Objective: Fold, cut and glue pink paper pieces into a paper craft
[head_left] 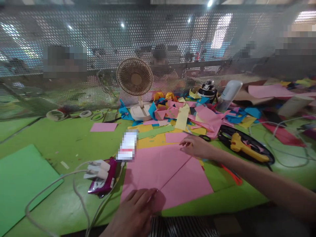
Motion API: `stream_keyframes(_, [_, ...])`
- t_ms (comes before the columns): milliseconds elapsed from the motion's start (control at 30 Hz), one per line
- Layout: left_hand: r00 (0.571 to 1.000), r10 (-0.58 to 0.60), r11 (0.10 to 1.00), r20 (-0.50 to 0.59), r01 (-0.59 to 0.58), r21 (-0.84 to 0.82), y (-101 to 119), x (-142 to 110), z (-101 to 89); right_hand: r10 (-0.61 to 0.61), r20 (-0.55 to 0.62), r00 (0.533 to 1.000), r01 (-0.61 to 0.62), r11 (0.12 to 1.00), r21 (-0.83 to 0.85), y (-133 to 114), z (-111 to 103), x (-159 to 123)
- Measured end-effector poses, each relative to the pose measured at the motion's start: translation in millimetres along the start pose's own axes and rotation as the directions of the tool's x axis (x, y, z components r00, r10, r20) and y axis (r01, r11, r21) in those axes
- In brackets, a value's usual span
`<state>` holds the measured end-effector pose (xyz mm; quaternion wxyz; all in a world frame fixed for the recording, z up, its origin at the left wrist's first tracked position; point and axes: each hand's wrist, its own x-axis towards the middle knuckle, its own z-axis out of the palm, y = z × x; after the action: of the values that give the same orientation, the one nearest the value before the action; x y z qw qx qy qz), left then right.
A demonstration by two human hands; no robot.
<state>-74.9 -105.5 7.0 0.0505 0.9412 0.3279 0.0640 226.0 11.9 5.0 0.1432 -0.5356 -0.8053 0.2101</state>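
Note:
A large pink paper sheet (148, 171) lies in front of me, with a dark straight slanting line across its right half. My left hand (134, 212) rests on its near edge, fingers stretched out and holding nothing. My right hand (196, 147) is over the sheet's far right part, its fingers loosely bent and apart, with nothing visible between them. Just behind that hand is a pair of scissors (205, 138), partly hidden by it. A smaller pink piece (172, 137) and a green paper strip (155, 131) lie beyond the sheet.
A phone (127, 144) leans by a purple packet (105, 181) with white chargers (97, 169) and cables. Behind stand a fan (135, 77) and a heap of paper scraps (170, 110). A yellow glue gun (249, 149) lies in a black tray (225, 131). Green paper (22, 184) is left.

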Motion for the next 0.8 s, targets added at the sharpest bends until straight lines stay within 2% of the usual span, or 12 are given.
stream_keyframes(100, [1.0, -0.019, 1.0, 0.013, 0.019, -0.015, 0.0, -1.4, 1.6, -0.025, 0.007, 1.0, 0.026, 0.994, -0.105, -16.1, 10.4, 5.4])
stream_keyframes(233, [0.999, -0.015, 1.0, 0.03, 0.016, -0.024, -0.3, -2.5, -0.1, 0.031, 0.043, 0.999, -0.025, 0.989, -0.149, -21.0, 12.5, 8.7])
stream_keyframes(367, [0.999, -0.01, 0.999, 0.051, 0.012, -0.043, -2.4, -0.7, -3.1, 0.014, 0.169, 0.986, -0.018, 1.0, 0.024, -13.1, 9.3, 9.1])
stream_keyframes(433, [0.999, -0.036, 0.999, 0.005, 0.036, -0.027, -6.6, 2.1, -2.0, -0.046, 0.217, 0.975, 0.011, 0.987, 0.158, -9.8, 9.1, 6.4])
stream_keyframes(467, [0.996, -0.066, 0.998, -0.055, 0.066, -0.01, -9.7, 4.5, -1.0, -0.076, 0.214, 0.974, 0.028, 0.976, 0.218, -9.1, 8.8, 4.2])
stream_keyframes(533, [0.959, -0.18, 0.983, -0.221, 0.185, 0.002, -17.3, 11.6, 0.8, -0.115, 0.14, 0.983, 0.067, 0.949, 0.308, -9.1, 6.9, -2.0])
stream_keyframes(600, [0.867, -0.34, 0.938, -0.365, 0.341, -0.064, -26.0, 21.8, 0.3, -0.141, 0.03, 0.99, 0.121, 0.923, 0.366, -9.7, 2.7, -9.1])
stream_keyframes(667, [0.8, -0.407, 0.912, -0.44, 0.379, -0.156, -34.3, 33.5, -3.7, -0.175, -0.1, 0.98, 0.2, 0.895, 0.398, -8.9, -2.2, -15.3])
stream_keyframes(700, [0.796, -0.414, 0.91, -0.441, 0.364, -0.198, -37.7, 39.2, -6.9, -0.192, -0.172, 0.966, 0.246, 0.883, 0.4, -7.6, -4.3, -17.5])
stream_keyframes(733, [0.819, -0.393, 0.918, -0.418, 0.324, -0.229, -40.2, 44.5, -10.7, -0.207, -0.241, 0.948, 0.289, 0.874, 0.391, -5.9, -5.8, -19.0])
stream_keyframes(800, [0.873, -0.241, 0.962, -0.423, 0.156, -0.226, -41.2, 53.1, -19.8, -0.224, -0.369, 0.902, 0.354, 0.872, 0.337, -1.2, -7.1, -19.7])
